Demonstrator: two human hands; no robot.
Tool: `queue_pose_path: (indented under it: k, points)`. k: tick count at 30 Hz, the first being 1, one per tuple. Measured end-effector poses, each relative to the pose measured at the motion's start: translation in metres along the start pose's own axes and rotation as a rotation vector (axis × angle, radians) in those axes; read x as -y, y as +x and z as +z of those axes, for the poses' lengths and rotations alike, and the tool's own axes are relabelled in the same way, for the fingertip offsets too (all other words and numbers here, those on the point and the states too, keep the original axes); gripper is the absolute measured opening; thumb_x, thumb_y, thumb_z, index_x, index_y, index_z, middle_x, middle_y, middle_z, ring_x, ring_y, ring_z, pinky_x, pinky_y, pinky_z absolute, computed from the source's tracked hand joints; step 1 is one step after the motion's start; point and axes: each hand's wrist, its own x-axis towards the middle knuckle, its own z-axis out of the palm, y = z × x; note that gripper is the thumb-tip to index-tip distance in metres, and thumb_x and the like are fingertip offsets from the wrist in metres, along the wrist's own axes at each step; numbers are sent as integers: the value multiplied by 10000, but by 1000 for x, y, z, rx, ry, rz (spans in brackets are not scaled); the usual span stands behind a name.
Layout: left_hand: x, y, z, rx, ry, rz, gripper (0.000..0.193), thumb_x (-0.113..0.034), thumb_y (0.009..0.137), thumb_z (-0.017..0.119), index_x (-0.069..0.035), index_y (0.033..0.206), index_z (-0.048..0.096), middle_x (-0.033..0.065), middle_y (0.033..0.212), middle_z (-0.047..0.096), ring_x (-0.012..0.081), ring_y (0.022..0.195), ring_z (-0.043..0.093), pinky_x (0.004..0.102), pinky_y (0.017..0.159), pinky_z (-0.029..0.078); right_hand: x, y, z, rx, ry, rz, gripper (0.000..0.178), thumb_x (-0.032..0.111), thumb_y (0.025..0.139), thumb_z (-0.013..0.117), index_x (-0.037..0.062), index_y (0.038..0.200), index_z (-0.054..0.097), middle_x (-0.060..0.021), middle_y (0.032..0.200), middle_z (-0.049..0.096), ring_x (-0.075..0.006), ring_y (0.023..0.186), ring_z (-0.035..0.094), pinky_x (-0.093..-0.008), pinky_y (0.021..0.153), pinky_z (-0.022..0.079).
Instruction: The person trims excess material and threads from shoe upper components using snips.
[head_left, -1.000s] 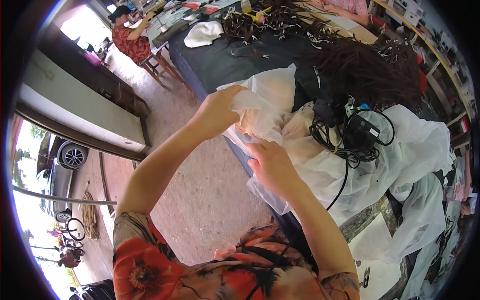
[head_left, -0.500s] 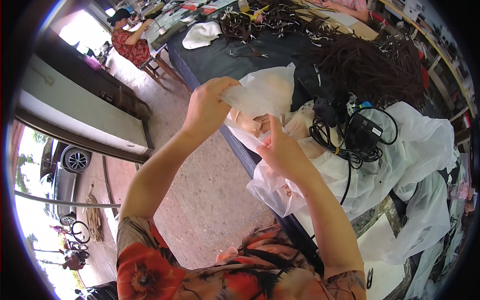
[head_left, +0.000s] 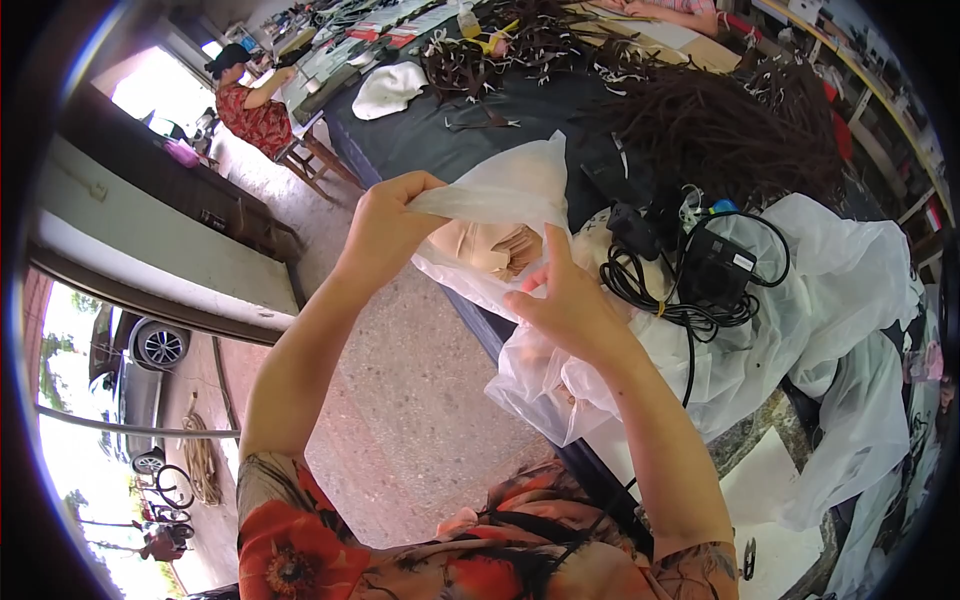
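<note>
A white translucent plastic bag (head_left: 515, 185) is held up over the table's near edge. My left hand (head_left: 393, 222) has its fingers closed on the bag's edge, lifting that side. My right hand (head_left: 572, 300) is at the opposite side of the mouth, its index finger raised against the plastic and its thumb apart. Inside the mouth show tan, folded, layered pieces (head_left: 510, 250); their material is hard to make out. Part of the contents is hidden by the plastic and my right hand.
Right of the bag lie a black power adapter (head_left: 715, 265) and coiled cable (head_left: 640, 285) on more crumpled plastic (head_left: 830, 270). Dark brown strips (head_left: 720, 130) are heaped farther back on the table. A person (head_left: 252, 110) sits at the far left; another person's hands (head_left: 640, 10) show at the far edge.
My left hand has moved slightly left and down with the bag's edge. The mouth shows more of the tan pieces. My right hand stays beside it with its index finger raised.
</note>
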Motion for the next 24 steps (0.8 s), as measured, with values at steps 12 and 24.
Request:
queue_pose_path:
  k: [12,24]
  points:
    - [-21,-22,8,7,-37,87,134,-18,830,714,2,961,693,-34,821,639,34,774,538,211,692,449,-21,21,32,-204,53,-736,307,60,943,581,10,1245,551,-189,1101,665,-342,962,669,-406,834,528]
    - [-23,-38,1,27,-77,151,168,6,866,650,13,1026,702,0,893,665,59,824,558,223,759,459,-29,47,62,-508,-350,-554,201,182,883,658,36,1020,658,-169,982,691,-373,910,654,-492,780,505]
